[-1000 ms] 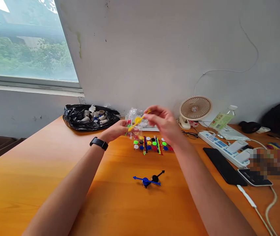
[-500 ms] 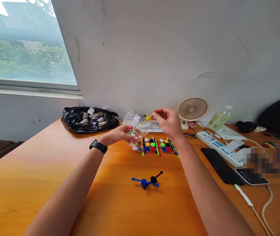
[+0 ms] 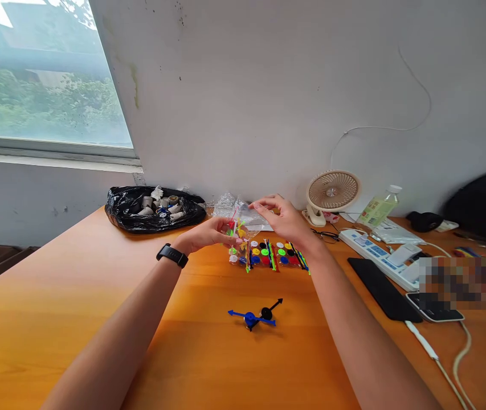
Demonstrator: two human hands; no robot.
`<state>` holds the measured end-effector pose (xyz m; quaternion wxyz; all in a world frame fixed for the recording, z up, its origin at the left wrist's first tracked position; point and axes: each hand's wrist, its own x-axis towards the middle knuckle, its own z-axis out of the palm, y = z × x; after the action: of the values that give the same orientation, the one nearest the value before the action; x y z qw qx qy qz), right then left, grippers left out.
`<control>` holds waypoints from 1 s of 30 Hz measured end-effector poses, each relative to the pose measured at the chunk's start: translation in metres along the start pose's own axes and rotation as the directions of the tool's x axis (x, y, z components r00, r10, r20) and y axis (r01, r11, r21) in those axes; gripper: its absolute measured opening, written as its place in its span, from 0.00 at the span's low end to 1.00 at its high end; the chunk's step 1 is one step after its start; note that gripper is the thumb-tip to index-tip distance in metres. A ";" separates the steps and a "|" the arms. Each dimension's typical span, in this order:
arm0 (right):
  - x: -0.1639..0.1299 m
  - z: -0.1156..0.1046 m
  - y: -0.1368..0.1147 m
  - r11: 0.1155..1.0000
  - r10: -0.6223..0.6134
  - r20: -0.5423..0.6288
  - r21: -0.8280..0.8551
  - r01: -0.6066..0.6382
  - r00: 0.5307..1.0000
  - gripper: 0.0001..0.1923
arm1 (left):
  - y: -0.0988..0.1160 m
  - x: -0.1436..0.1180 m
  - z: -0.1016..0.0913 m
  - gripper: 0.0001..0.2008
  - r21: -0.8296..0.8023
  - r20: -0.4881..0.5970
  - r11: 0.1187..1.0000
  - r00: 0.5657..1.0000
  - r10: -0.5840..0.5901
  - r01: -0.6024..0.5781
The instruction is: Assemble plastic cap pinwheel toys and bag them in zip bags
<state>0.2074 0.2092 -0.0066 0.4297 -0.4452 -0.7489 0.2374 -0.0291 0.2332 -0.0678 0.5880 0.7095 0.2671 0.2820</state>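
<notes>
My left hand (image 3: pixel 213 232) is closed on a clear plastic bag (image 3: pixel 249 228) that contains small red, green and yellow plastic pieces. A yellow arrow spinner (image 3: pixel 241 230) shows inside the bag, close to my left fingertips. At the bag's upper right, my right hand (image 3: pixel 280 215) has its thumb and fingers pinched together, seemingly on the film of the bag. Below on the table lie a blue arrow spinner (image 3: pixel 249 319) and a black arrow spinner (image 3: pixel 266 313), partly overlapping. Packs of coloured discs and arrows (image 3: pixel 264 253) rest in rows just behind them.
A black plastic bag (image 3: pixel 117 210) with grey cylindrical pieces stands at the back left. To the right are a small fan (image 3: pixel 332 192), a bottle (image 3: pixel 382 208), a power strip (image 3: pixel 373 250), a black flat object (image 3: pixel 382 287), a phone (image 3: pixel 435 310) and cables.
The yellow arrow spinner has gone from my right fingers down into the clear bag. My right hand has moved left, to the bag's mouth. My left hand keeps its hold.
</notes>
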 end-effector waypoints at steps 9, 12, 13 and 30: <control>-0.011 -0.031 -0.003 0.982 -0.043 0.452 -0.146 0.122 0.891 0.11 | -0.002 0.000 -0.001 0.23 -0.044 0.045 0.999 0.999 0.020 -0.018; -0.011 -0.036 -0.003 0.976 -0.038 0.531 -0.162 0.145 0.847 0.07 | -0.003 0.000 -0.001 0.22 -0.045 0.083 0.999 0.997 -0.001 0.005; -0.010 -0.036 -0.004 0.975 -0.036 0.539 -0.168 0.149 0.842 0.07 | -0.003 0.000 0.000 0.23 -0.052 0.092 0.999 0.996 -0.012 0.017; -0.011 -0.019 -0.015 0.979 -0.101 0.315 -0.139 0.151 0.944 0.04 | -0.004 0.005 0.019 0.32 -0.012 0.129 1.000 0.992 -0.006 0.008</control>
<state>0.2192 0.1921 0.0097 0.2854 -0.3875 -0.8501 0.2139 -0.0120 0.2249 -0.0744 0.6094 0.7216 0.2293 0.2353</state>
